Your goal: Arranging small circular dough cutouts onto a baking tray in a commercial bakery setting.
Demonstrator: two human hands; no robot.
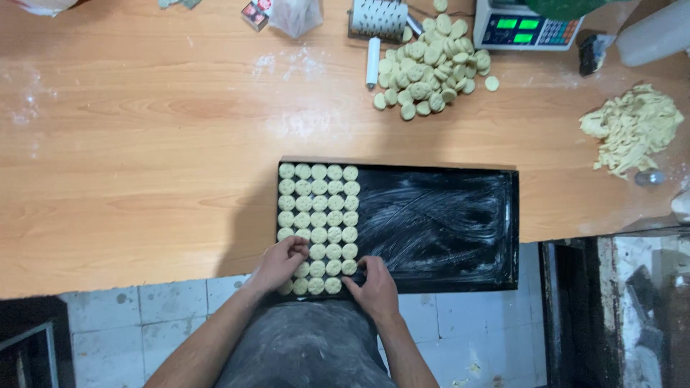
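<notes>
A black greased baking tray (438,223) lies at the near edge of a wooden table, partly overhanging it. Its left part holds neat rows of several small round pale dough pieces (319,202). My left hand (279,263) rests on the near-left corner of those rows, fingers curled over the pieces there; whether it grips one is hidden. My right hand (374,285) touches the near end of the rightmost filled column, fingertips on a dough piece. A loose heap of the same dough rounds (429,67) sits at the far side of the table.
A white rolling pin (372,62) and a perforated metal tool (379,19) lie beside the heap. A digital scale (525,27) stands at the back right. Scrap dough strips (632,126) are piled at the right. Tiled floor (144,309) shows below the table edge.
</notes>
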